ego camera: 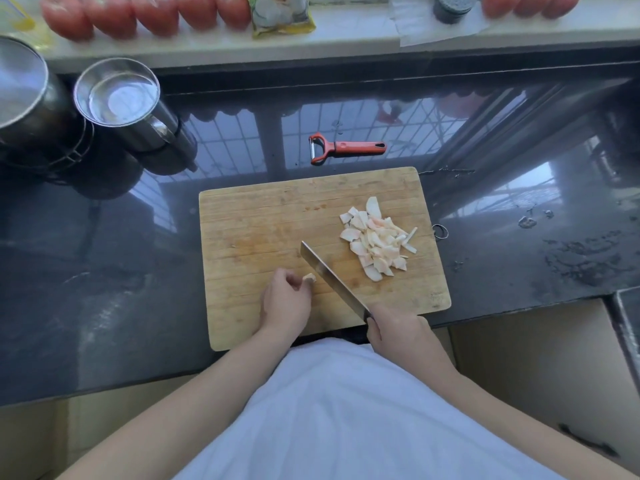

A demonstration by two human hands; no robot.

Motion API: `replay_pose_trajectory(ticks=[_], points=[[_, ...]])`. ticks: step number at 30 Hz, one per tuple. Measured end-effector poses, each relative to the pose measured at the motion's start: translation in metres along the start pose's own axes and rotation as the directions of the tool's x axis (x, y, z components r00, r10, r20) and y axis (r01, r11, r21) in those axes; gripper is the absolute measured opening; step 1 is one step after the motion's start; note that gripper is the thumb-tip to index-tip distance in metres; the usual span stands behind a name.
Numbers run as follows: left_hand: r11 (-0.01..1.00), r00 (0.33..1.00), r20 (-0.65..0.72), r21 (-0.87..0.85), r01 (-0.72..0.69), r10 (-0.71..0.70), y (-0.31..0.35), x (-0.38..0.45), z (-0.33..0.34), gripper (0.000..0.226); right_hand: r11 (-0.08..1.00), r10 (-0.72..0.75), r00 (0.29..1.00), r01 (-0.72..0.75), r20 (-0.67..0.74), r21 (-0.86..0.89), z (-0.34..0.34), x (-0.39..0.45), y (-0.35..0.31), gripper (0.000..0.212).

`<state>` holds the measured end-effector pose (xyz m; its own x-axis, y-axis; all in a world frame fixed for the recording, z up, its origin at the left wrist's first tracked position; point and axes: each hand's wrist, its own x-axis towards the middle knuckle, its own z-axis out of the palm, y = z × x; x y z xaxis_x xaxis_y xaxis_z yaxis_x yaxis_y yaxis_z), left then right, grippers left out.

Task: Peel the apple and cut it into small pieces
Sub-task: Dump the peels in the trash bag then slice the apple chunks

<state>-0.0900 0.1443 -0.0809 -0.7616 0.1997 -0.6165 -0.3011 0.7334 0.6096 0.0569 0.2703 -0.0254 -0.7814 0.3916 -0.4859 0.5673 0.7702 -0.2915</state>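
Nearly done by the look of it: the left hand point(285, 299) pinches the last apple bit point(309, 278) low center on the cutting board point(249, 230), and the right hand point(398, 332) has its grip wrapped around the knife point(332, 282) handle. I'd tuck those fingertips back and slice straight down. The cut apple pile point(377, 237) sits right of the blade, out of the way. The red peeler point(343, 148) lies on the table above the board, with steel cups point(117, 95) upper left.
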Motion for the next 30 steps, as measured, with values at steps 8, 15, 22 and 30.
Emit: replay_pose_trajectory(ticks=[8, 15, 22, 30], points=[[0.998, 0.998, -0.035, 0.043, 0.054, -0.053, 0.008, 0.000, 0.005, 0.020, 1.000, -0.008, 1.000, 0.008, 0.025, -0.003, 0.001, -0.004, -0.004, 0.009], [0.997, 0.998, -0.030, 0.053, 0.049, -0.048, 0.009, 0.000, 0.006, 0.019, 0.999, -0.049, 0.999, 0.049, 0.004, -0.021, -0.006, -0.010, -0.006, 0.020], [0.998, 0.998, -0.026, 0.039, 0.050, -0.049, 0.008, 0.002, 0.006, 0.017, 1.000, -0.009, 0.999, 0.009, 0.037, -0.003, -0.005, -0.012, -0.004, 0.011], [0.997, 0.997, 0.010, 0.027, 0.079, -0.079, 0.011, 0.002, 0.002, 0.014, 0.992, -0.114, 0.987, 0.119, -0.109, 0.044, 0.006, 0.024, -0.031, 0.015]])
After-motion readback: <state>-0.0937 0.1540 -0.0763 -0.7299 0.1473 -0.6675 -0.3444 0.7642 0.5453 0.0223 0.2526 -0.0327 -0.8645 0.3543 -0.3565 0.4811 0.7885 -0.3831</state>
